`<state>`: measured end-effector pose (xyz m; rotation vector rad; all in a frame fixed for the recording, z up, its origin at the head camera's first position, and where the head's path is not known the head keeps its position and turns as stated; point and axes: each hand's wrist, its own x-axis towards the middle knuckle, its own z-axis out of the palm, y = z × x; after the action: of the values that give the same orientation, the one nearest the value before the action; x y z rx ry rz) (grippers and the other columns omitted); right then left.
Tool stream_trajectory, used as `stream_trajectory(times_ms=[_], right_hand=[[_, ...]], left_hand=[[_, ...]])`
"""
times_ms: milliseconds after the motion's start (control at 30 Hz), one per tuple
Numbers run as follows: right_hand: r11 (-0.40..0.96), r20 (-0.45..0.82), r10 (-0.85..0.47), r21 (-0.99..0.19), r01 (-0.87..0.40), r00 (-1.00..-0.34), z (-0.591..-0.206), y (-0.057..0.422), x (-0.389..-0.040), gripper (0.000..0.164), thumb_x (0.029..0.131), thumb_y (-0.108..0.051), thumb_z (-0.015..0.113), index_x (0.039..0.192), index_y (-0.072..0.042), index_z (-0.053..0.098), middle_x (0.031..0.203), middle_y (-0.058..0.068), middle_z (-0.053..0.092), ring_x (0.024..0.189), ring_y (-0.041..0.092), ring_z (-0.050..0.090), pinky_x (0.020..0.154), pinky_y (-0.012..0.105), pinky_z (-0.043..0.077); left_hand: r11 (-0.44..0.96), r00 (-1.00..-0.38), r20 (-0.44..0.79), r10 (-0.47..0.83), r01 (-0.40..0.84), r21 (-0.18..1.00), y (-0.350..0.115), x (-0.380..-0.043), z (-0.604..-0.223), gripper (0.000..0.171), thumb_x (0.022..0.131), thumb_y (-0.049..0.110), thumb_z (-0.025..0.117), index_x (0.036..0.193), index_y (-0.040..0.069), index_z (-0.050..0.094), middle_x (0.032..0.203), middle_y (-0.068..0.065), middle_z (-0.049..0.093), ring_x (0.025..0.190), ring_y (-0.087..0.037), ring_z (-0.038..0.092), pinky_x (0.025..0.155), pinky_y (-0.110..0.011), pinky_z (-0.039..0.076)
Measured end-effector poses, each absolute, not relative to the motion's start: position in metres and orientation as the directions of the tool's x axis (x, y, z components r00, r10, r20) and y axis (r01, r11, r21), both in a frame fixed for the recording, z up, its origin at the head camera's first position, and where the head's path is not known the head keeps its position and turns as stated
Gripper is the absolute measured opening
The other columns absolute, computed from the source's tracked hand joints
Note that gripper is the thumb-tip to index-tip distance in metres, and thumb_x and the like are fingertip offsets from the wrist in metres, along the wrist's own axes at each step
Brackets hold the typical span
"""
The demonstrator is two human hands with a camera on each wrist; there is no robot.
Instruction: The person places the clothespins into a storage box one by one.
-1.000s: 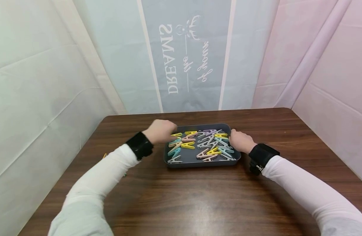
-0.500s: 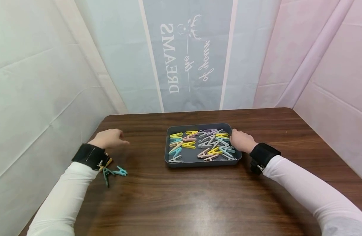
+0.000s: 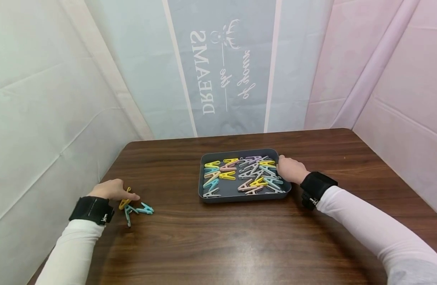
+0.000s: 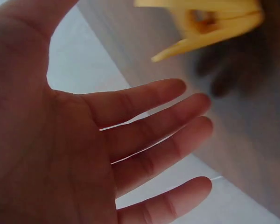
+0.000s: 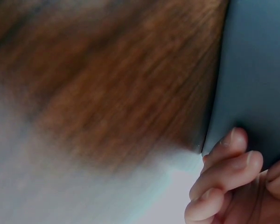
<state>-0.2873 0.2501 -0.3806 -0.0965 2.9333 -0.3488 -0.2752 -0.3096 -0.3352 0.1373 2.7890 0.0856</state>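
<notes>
At the left of the table my left hand is over a yellow clothespin. In the left wrist view its fingers are spread and fairly straight, apart from the yellow clothespin; most of the thumb is out of that view. A teal clothespin and a light blue clothespin lie close by. My right hand grips the right end of a dark grey tray, its fingers curled against the tray's outer wall. Inside lie several clothespins in yellow, blue, pink, grey and purple.
The brown wooden table runs back to a hanging cloth with mirrored lettering. White cloth borders the left side, and pinkish-white cloth the right.
My left hand has moved from the tray's left end across to the left, then down to the yellow clothespin. My right hand and the tray have stayed in place.
</notes>
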Motion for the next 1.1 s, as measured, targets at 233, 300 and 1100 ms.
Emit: stream_trajectory(times_ms=[233, 300, 1100], right_hand=[[0.971, -0.179, -0.08, -0.236, -0.035, -0.981, -0.38, 0.25, -0.288, 0.043, 0.102, -0.015, 0.042, 0.127, 0.019, 0.038, 0.101, 0.027, 0.06, 0.076, 0.03, 0.058, 0.065, 0.044, 0.051], [0.971, -0.183, -0.078, -0.238, -0.033, -0.98, -0.379, 0.25, -0.287, 0.042, 0.102, -0.015, 0.041, 0.127, 0.019, 0.038, 0.101, 0.027, 0.06, 0.076, 0.03, 0.058, 0.065, 0.044, 0.051], [0.97, -0.18, -0.083, -0.241, -0.038, -0.98, -0.378, 0.248, -0.286, 0.04, 0.102, -0.014, 0.042, 0.125, 0.019, 0.04, 0.098, 0.025, 0.059, 0.075, 0.029, 0.058, 0.065, 0.044, 0.051]], left_hand=[[0.992, -0.953, -0.28, 0.115, 0.095, 0.086, -0.312, -0.272, -0.346, 0.055, 0.075, 0.056, 0.075, 0.057, 0.014, 0.044, 0.058, 0.004, 0.034, 0.055, -0.013, 0.036, 0.051, -0.027, 0.025], [0.991, -0.956, -0.265, 0.123, 0.103, 0.088, -0.313, -0.273, -0.347, 0.053, 0.075, 0.053, 0.076, 0.058, 0.013, 0.046, 0.058, 0.004, 0.036, 0.054, -0.013, 0.037, 0.05, -0.027, 0.025], [0.992, -0.973, -0.211, 0.092, 0.071, 0.105, -0.296, -0.288, -0.347, 0.038, 0.084, 0.033, 0.075, 0.076, 0.0, 0.058, 0.064, -0.004, 0.046, 0.061, -0.021, 0.049, 0.054, -0.034, 0.04]])
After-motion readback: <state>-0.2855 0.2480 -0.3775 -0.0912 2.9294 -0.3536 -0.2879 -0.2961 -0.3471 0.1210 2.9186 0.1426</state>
